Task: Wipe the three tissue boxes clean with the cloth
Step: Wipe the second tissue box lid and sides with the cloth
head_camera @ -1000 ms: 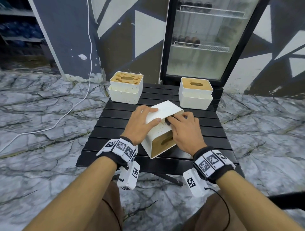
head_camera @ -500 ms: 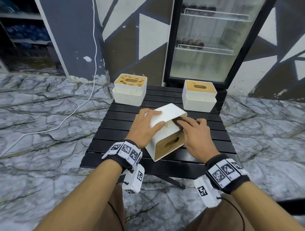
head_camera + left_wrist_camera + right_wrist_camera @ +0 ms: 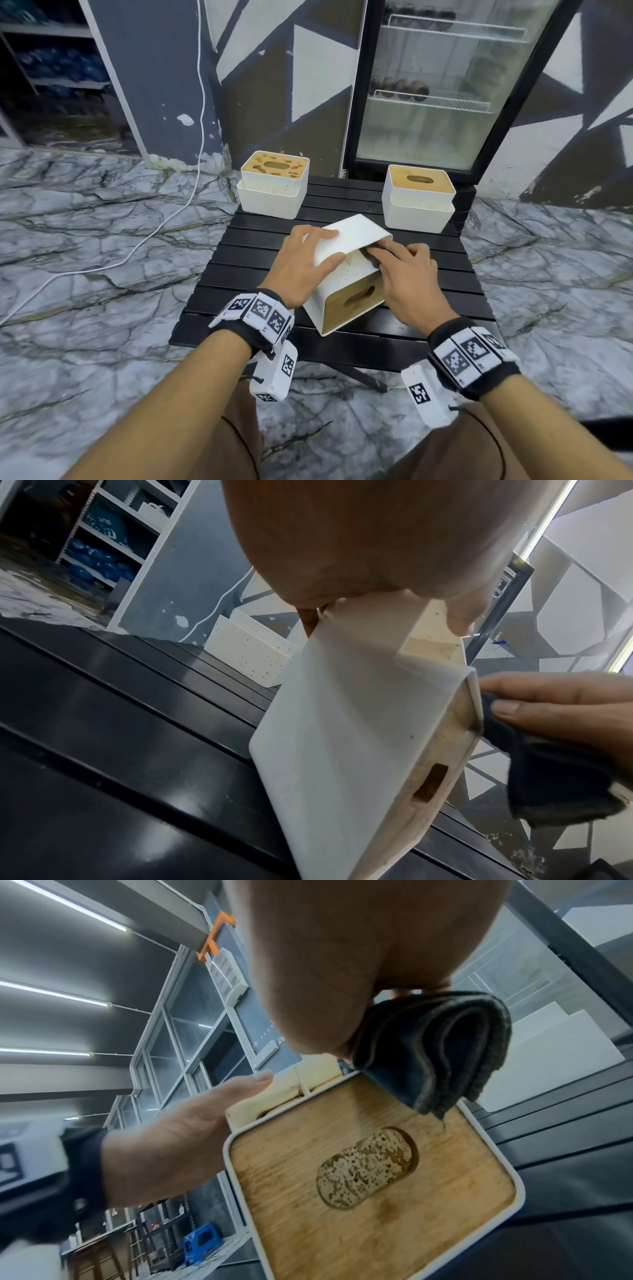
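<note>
A white tissue box [image 3: 346, 274] with a wooden slotted lid [image 3: 373, 1175] lies tipped on its side on the black slatted table [image 3: 239, 301], lid facing me. My left hand [image 3: 305, 260] grips its upper left edge and steadies it [image 3: 342, 723]. My right hand [image 3: 404, 277] holds a folded dark cloth [image 3: 371, 255] against the box's speckled upper side; the cloth [image 3: 435, 1050] shows bunched under the fingers. Two more white tissue boxes stand upright at the back: a stained one [image 3: 274, 188] on the left and a cleaner one [image 3: 418, 197] on the right.
A glass-door fridge [image 3: 438, 85] stands right behind the table. A white cable [image 3: 154, 233] runs across the marble floor [image 3: 85, 257] on the left. Shelving with blue packs [image 3: 58, 68] is at far left.
My right hand with the cloth has slid a little up the box's side toward the far edge. My left hand keeps its grip and the box stays tipped.
</note>
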The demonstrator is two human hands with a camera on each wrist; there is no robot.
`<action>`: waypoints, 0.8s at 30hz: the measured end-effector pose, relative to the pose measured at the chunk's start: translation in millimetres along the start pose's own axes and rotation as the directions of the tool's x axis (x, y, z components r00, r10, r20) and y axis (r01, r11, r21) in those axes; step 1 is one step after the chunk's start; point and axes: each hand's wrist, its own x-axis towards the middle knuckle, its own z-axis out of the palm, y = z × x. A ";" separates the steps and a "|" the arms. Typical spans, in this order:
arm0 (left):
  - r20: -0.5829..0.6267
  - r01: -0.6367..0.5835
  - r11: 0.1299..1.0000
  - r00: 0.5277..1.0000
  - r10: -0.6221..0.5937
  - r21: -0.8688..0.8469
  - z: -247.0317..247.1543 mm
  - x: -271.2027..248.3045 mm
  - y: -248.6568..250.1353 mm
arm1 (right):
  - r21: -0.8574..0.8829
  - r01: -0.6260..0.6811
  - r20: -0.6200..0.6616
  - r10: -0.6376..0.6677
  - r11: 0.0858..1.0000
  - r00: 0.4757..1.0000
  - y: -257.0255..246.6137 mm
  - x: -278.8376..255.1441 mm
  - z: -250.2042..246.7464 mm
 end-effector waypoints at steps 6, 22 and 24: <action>0.018 -0.003 1.000 1.000 0.003 -0.011 -3.1 -0.2 2.4 | 0.012 -0.050 0.028 0.049 0.999 0.998 -5.2 7.9 -3.1; -0.029 0.020 0.999 0.999 -0.021 -0.039 2.5 -1.8 2.3 | 0.042 -0.024 0.047 0.022 0.999 0.999 -34.2 4.4 -1.2; -0.028 0.017 0.999 0.999 -0.018 -0.034 2.2 -2.5 2.0 | 0.063 -0.008 0.037 0.006 0.998 0.999 -31.8 -1.1 -0.9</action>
